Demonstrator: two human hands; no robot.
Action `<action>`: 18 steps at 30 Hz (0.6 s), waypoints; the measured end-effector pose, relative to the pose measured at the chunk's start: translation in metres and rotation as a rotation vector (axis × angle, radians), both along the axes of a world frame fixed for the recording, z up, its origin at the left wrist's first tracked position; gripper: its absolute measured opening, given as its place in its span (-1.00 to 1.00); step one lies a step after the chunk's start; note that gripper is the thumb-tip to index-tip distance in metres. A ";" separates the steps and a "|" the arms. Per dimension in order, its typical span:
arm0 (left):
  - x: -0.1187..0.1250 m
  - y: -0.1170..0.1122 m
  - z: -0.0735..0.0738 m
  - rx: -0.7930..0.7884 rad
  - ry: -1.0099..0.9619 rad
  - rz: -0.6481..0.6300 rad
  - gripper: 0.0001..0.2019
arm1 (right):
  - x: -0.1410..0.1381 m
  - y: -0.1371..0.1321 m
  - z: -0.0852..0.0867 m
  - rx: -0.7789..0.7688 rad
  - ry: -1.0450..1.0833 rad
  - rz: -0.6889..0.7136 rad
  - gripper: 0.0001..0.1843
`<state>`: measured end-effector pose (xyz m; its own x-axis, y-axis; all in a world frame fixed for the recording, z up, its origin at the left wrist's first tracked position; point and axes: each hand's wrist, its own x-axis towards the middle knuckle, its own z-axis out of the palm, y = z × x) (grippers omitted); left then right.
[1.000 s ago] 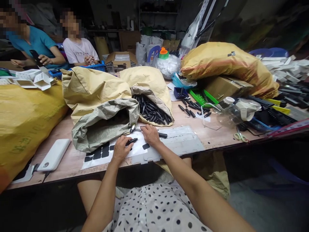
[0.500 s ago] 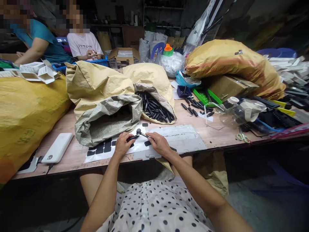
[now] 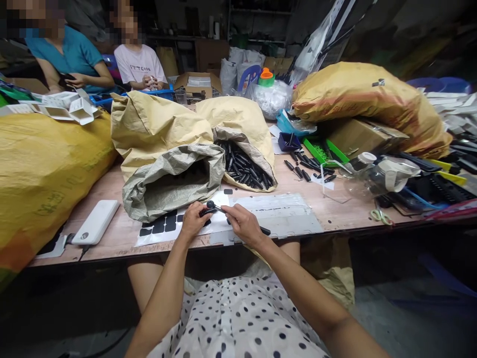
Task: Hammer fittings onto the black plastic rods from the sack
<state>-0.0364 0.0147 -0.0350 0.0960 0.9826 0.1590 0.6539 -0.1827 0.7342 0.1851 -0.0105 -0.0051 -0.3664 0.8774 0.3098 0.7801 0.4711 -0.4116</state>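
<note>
My left hand is closed around a slim black cylindrical piece, near the table's front edge. In my right hand the fingers pinch a thin metallic rod with a round black end, which meets the black piece at my left fingertips. Whether the two are joined I cannot tell. A dark cylindrical end shows beside the right wrist. Under the hands lie a white sheet with black rounded stickers and a grey-white flat board.
An open-mouthed sack stands behind my left hand; another sack holds many black cylinders. A white power bank lies left. Scissors, a clear jug and a green tray are right. Two people sit across the table.
The view has shifted slightly left, so the scene sits further right. The rod's round end has moved closer to my left fingertips. One person across the table has drawn their hands together.
</note>
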 end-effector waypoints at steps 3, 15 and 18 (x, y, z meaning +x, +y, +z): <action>0.000 0.000 0.002 -0.009 0.006 0.004 -0.97 | -0.004 -0.001 -0.005 -0.024 -0.052 0.025 -0.61; 0.003 -0.001 0.000 0.012 0.037 0.016 -0.89 | -0.009 0.076 -0.011 0.068 -0.170 -0.019 -0.68; 0.003 -0.002 0.001 0.000 0.036 0.011 -0.88 | -0.011 0.081 -0.021 0.074 -0.226 -0.039 -0.68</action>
<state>-0.0334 0.0131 -0.0344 0.0911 0.9837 0.1552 0.6819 -0.1752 0.7101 0.1745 0.0708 -0.0263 -0.3996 0.8702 0.2880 0.8669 0.4609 -0.1898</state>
